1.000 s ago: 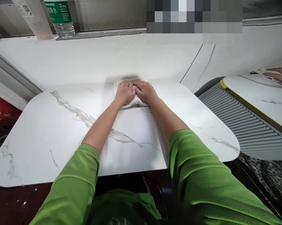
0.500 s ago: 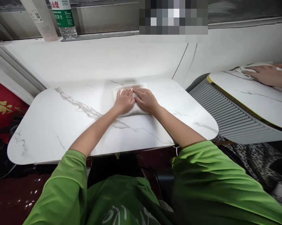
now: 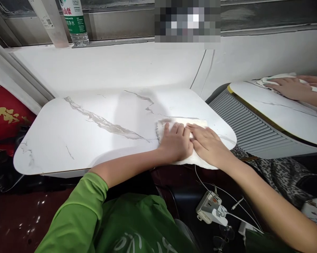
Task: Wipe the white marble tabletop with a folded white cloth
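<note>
A white cloth (image 3: 183, 161) lies on the marble-patterned white tabletop (image 3: 95, 105), near its right front part. Part of the cloth hangs slightly over the front edge. My left hand (image 3: 176, 142) presses down on it with bent fingers. Beside it, my right hand (image 3: 209, 144) leans on the cloth too, its fingers reaching left towards my left hand. Both hands keep hold of the cloth, and some fingertips blur into it.
At right, another person's hands (image 3: 290, 86) press a white cloth on a second table (image 3: 279, 105). A water bottle (image 3: 78, 28) and a frosted bottle (image 3: 55, 31) stand on the ledge. Below the front edge are a power strip (image 3: 209, 205), cables and glasses (image 3: 225, 233).
Both my hands have slid the cloth right and towards me, from the table's middle to its right front edge. The power strip below has come into view.
</note>
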`<state>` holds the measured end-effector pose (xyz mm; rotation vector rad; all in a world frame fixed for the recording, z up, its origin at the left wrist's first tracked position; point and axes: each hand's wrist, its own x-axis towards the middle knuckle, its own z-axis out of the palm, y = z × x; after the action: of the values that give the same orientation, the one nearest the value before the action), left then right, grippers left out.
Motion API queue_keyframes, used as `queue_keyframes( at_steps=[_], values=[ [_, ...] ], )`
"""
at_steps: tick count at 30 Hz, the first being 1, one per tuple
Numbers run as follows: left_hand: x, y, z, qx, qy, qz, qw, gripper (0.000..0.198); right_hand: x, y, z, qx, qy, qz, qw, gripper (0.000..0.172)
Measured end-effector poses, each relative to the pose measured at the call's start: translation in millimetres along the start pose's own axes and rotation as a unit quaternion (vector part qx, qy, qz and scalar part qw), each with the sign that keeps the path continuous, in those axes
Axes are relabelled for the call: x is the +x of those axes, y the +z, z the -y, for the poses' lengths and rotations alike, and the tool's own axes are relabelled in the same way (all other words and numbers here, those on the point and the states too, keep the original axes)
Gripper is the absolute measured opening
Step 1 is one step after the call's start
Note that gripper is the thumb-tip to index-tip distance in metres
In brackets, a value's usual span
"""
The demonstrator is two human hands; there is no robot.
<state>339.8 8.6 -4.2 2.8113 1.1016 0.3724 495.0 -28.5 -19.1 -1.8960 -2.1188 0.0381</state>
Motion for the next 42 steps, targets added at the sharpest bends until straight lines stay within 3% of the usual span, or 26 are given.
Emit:
queue_keyframes(
  at_steps=[3,5,9,15,24,35,42],
  values=[
    [13,7.9,-14,-0.006,0.013,-0.039,0.999,0.048,-5,-8,-12,0.004,0.071,0.029,0.997,0.052],
    [23,12.7,-20,-0.006,0.005,-0.053,0.999,0.047,-2,-9,-21,0.008,0.082,0.012,0.997,0.052],
    [43,19.4,-22,-0.009,-0.005,-0.063,0.998,0.045,11,-5,-43,0.013,0.056,-0.035,0.998,0.051],
    [75,26.7,-14,-0.016,-0.026,-0.062,0.998,0.045,41,-1,-73,0.025,0.011,-0.033,0.999,0.051],
    [125,31.0,23,-0.037,-0.048,-0.050,0.997,0.043,103,6,-87,0.019,0.008,-0.043,0.999,0.053],
    [169,28.1,66,-0.046,-0.057,-0.029,0.997,0.045,167,22,-104,-0.012,0.023,-0.038,0.999,0.051],
    [204,31.0,97,-0.064,-0.086,-0.003,0.994,0.048,209,26,-101,0.019,0.051,-0.028,0.998,0.050]
  ],
)
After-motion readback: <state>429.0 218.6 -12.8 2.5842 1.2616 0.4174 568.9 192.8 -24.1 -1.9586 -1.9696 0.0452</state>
